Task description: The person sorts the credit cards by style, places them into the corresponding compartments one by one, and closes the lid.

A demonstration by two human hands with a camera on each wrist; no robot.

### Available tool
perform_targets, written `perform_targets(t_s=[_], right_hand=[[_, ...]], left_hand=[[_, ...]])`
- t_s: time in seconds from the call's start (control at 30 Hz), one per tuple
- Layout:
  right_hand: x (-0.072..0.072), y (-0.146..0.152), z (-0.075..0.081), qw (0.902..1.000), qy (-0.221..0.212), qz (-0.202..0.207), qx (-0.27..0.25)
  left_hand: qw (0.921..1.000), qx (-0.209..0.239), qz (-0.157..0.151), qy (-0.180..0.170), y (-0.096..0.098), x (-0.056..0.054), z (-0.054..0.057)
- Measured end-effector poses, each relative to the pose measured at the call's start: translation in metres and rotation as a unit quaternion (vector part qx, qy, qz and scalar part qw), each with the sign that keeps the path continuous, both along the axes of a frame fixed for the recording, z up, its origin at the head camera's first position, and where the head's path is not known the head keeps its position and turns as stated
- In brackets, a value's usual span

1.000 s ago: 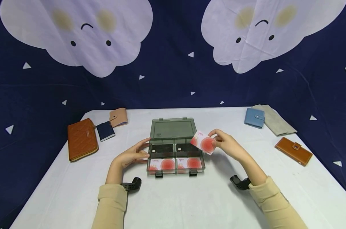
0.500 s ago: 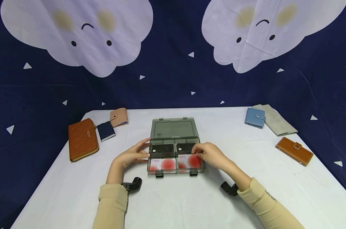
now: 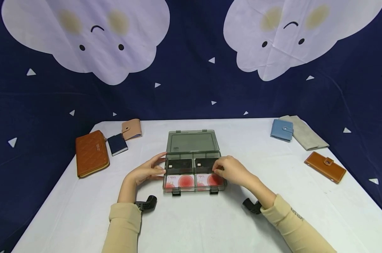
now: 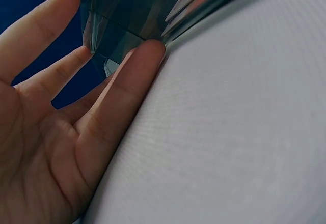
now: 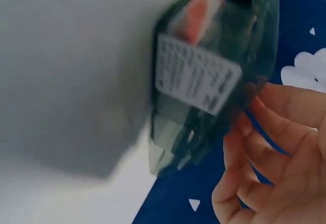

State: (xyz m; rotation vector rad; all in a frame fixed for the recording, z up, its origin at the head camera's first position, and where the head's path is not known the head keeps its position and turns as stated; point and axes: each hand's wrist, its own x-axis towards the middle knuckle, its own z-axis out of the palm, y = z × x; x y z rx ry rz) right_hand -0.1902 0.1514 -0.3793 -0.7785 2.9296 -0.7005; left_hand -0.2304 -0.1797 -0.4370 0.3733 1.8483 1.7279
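A translucent green-grey divided box (image 3: 194, 190) stands on the table with its lid (image 3: 192, 142) laid back. Its front two compartments hold pink and white cards with red circles, a left card (image 3: 179, 181) and a right card (image 3: 206, 180). Behind them lie two black cards, one left (image 3: 179, 164) and one right (image 3: 203, 164). My left hand (image 3: 147, 171) rests against the box's left side, fingers spread and fairly straight. Over the box's right edge, my right hand (image 3: 232, 170) has its fingers bent by the right-hand cards. Whether they pinch anything is hidden.
To the left lie a brown quilted wallet (image 3: 92, 154), a dark blue holder (image 3: 117, 144) and a peach wallet (image 3: 131, 129). On the right are a blue wallet (image 3: 281, 130), a grey cloth-like piece (image 3: 305, 133) and a brown strapped wallet (image 3: 325, 167). A blue backdrop hangs behind.
My right hand carried a pink and white card leftward and down into the front right compartment, where it now lies lower. The left hand stayed against the box.
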Motion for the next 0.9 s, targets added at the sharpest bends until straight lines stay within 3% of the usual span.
perform_targets(t_s=[0.1,0.27,0.47,0.57,0.7,0.73,0.8,0.9], right_hand=[[-0.014,0.004,0.005,0.9994,-0.005,-0.027,-0.023],[-0.054,0.012,0.007,0.9932,-0.024,-0.094,-0.064],[-0.093,0.013,-0.007,0.9816,-0.119,-0.121,-0.086],[-0.103,0.008,-0.012,0.9663,-0.186,-0.135,-0.115],[-0.124,0.008,-0.026,0.9379,-0.256,-0.165,-0.167],[-0.127,0.009,-0.030,0.9312,-0.268,-0.159,-0.189],[-0.151,0.021,-0.057,0.9129,-0.282,-0.124,-0.268],[-0.166,0.029,-0.070,0.8852,-0.303,-0.103,-0.337]], left_hand=[[1.0000,-0.001,-0.002,0.000,0.000,0.000,0.000],[1.0000,-0.003,0.004,0.002,0.000,0.000,0.000],[1.0000,0.007,0.003,-0.005,0.001,0.000,-0.001],[0.9999,0.012,0.006,-0.009,0.001,0.000,-0.001],[0.9999,0.013,0.005,-0.007,0.001,0.000,0.000],[0.9999,0.013,0.005,-0.007,0.001,0.000,0.000],[0.9999,0.009,0.005,-0.007,0.001,0.001,0.000],[1.0000,0.005,0.005,-0.005,0.001,0.001,0.000]])
